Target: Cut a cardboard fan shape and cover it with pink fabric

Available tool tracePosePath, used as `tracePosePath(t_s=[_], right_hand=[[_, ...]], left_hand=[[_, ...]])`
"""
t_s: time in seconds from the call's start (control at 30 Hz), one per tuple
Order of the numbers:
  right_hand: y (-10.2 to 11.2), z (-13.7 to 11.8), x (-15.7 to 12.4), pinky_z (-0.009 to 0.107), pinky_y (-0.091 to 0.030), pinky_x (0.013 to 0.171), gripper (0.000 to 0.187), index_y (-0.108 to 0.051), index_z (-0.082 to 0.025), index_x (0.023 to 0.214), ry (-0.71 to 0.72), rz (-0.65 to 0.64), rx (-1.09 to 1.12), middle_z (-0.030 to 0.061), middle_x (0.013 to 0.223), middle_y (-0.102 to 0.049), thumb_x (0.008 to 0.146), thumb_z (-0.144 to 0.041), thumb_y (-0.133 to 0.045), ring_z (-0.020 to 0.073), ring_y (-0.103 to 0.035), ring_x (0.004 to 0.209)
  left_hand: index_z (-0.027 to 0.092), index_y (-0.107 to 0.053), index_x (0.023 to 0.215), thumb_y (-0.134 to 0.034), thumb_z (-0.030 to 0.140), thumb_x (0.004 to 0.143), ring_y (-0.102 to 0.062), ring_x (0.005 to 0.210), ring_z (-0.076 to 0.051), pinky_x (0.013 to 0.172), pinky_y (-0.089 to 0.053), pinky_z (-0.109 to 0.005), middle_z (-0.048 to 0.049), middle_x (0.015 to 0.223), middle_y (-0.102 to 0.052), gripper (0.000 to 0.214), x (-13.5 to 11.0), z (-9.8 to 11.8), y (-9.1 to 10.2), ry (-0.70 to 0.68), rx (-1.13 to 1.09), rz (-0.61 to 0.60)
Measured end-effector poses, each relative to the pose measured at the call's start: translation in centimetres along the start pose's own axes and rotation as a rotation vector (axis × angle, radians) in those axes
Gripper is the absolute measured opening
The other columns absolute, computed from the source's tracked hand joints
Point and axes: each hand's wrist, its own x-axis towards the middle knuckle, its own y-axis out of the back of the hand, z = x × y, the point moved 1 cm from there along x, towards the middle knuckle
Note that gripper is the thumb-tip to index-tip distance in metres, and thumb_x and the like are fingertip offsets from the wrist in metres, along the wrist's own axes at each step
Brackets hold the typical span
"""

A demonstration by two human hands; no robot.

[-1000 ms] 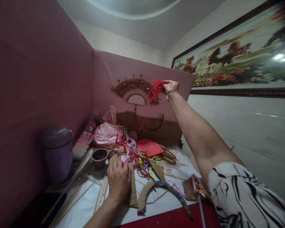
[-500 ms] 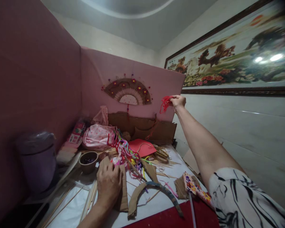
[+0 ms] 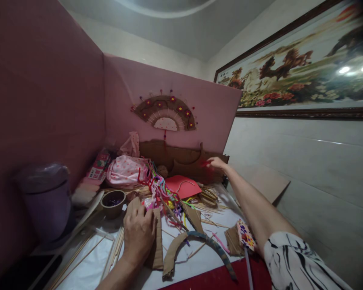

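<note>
My left hand [image 3: 139, 231] lies palm down on a piece of cardboard [image 3: 157, 245], its fingers resting over it. My right hand [image 3: 217, 162] reaches out over the back right of the table, pinching red yarn [image 3: 208, 166] that is blurred by motion. Behind that hand stands a brown cardboard sheet [image 3: 187, 165]. A curved cardboard strip [image 3: 172, 255], partly wrapped in blue-grey, lies to the right of my left hand. Tangled coloured yarn and pipe cleaners [image 3: 160, 191] are heaped in the middle, beside red paper [image 3: 181, 185].
A decorated cardboard fan [image 3: 166, 110] hangs on the pink partition [image 3: 211, 96]. At the left are a brown bowl [image 3: 112, 209], a lidded bin [image 3: 46, 209] and a pink dotted cloth pouch [image 3: 125, 171]. Scissors [image 3: 208, 195] and thin sticks lie at the back right.
My right hand has come down with the red yarn, from in front of the pink partition's right edge to the brown cardboard's level. My left hand stays put. The view shifts slightly.
</note>
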Motion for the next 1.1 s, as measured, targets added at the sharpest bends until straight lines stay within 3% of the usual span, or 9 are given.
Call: tracePosePath(t_s=[0.13, 0.3, 0.4, 0.5, 0.63, 0.77, 0.9, 1.0, 1.1], right_hand=[[-0.8, 2.0, -1.2, 0.031, -0.054, 0.054, 0.02, -0.07, -0.015, 0.083, -0.085, -0.239, -0.132, 0.0086, 0.08, -0.07, 0.07, -0.03, -0.071, 0.0179, -0.063, 0.064], [0.2, 1.2, -0.2, 0.026, -0.052, 0.057, 0.052, -0.067, -0.013, 0.1, -0.06, -0.215, -0.259, 0.0148, 0.104, -0.066, 0.085, -0.057, -0.043, 0.0186, -0.066, 0.074], [0.5, 0.5, 0.2, 0.025, -0.051, 0.067, 0.041, -0.071, -0.014, 0.089, -0.017, -0.15, -0.368, 0.0118, 0.099, -0.068, 0.075, -0.052, -0.062, 0.0254, -0.064, 0.093], [0.3, 0.2, 0.1, 0.025, -0.049, 0.074, 0.023, -0.072, -0.018, 0.088, -0.006, -0.11, -0.442, 0.009, 0.098, -0.069, 0.069, -0.031, -0.071, 0.0262, -0.06, 0.102], [-0.4, 0.0, -0.9, 0.026, -0.053, 0.066, 0.028, -0.07, -0.02, 0.098, -0.049, -0.24, -0.45, 0.0067, 0.087, -0.071, 0.07, -0.019, -0.066, 0.0192, -0.066, 0.079], [-0.3, -0.3, -1.7, 0.029, -0.054, 0.056, 0.047, -0.062, -0.024, 0.115, -0.066, -0.345, -0.436, 0.0066, 0.096, -0.071, 0.071, -0.037, -0.069, 0.0159, -0.065, 0.064], [0.2, -1.1, -1.3, 0.033, -0.053, 0.063, 0.055, -0.067, -0.019, 0.105, -0.028, -0.247, -0.485, 0.0124, 0.098, -0.069, 0.076, -0.063, -0.052, 0.0238, -0.068, 0.076], [0.4, -1.6, -0.6, 0.032, -0.05, 0.076, 0.037, -0.072, -0.019, 0.092, 0.007, -0.112, -0.535, 0.0123, 0.099, -0.068, 0.074, -0.05, -0.061, 0.0289, -0.062, 0.1], [0.1, -1.8, -0.2, 0.03, -0.05, 0.077, 0.018, -0.073, -0.022, 0.087, 0.022, -0.094, -0.521, 0.0084, 0.096, -0.07, 0.073, -0.026, -0.062, 0.025, -0.062, 0.099]], left_hand=[[0.019, -0.066, 0.093, -0.042, 0.028, 0.087, -0.051, 0.091, -0.026, 0.082, -0.035, -0.04, -0.0103, 0.094, -0.061, 0.027, -0.1, 0.0, 0.0, 0.007, 0.006, 0.012], [0.019, -0.066, 0.093, -0.043, 0.028, 0.087, -0.051, 0.091, -0.027, 0.081, -0.035, -0.04, -0.0104, 0.095, -0.061, 0.026, 0.0, 0.0, 0.0, 0.005, 0.0, 0.008], [0.019, -0.066, 0.095, -0.043, 0.027, 0.087, -0.051, 0.093, -0.027, 0.08, -0.035, -0.04, -0.011, 0.097, -0.061, 0.026, 0.0, 0.0, 0.1, 0.005, -0.009, 0.007], [0.018, -0.066, 0.096, -0.042, 0.028, 0.087, -0.05, 0.093, -0.027, 0.079, -0.035, -0.04, -0.0113, 0.098, -0.061, 0.027, 0.0, 0.0, 0.2, 0.011, -0.016, 0.007], [0.019, -0.066, 0.095, -0.042, 0.029, 0.087, -0.05, 0.091, -0.027, 0.079, -0.035, -0.04, -0.0101, 0.095, -0.061, 0.027, -0.1, 0.0, 0.3, 0.023, -0.022, -0.014], [0.019, -0.066, 0.093, -0.041, 0.027, 0.087, -0.05, 0.092, -0.026, 0.081, -0.034, -0.04, -0.0098, 0.097, -0.061, 0.027, -0.1, 0.1, 0.4, 0.035, -0.033, -0.036], [0.02, -0.066, 0.098, -0.043, 0.027, 0.087, -0.05, 0.093, -0.027, 0.081, -0.034, -0.041, -0.0094, 0.1, -0.061, 0.027, -0.1, 0.1, 0.3, 0.047, -0.036, -0.042], [0.02, -0.065, 0.102, -0.043, 0.029, 0.087, -0.05, 0.093, -0.027, 0.08, -0.034, -0.04, -0.0099, 0.101, -0.061, 0.028, -0.1, 0.0, 0.2, 0.043, -0.028, -0.039], [0.02, -0.066, 0.102, -0.042, 0.028, 0.087, -0.05, 0.093, -0.026, 0.079, -0.034, -0.04, -0.0099, 0.101, -0.061, 0.03, -0.2, 0.0, 0.2, 0.04, -0.026, -0.034]])
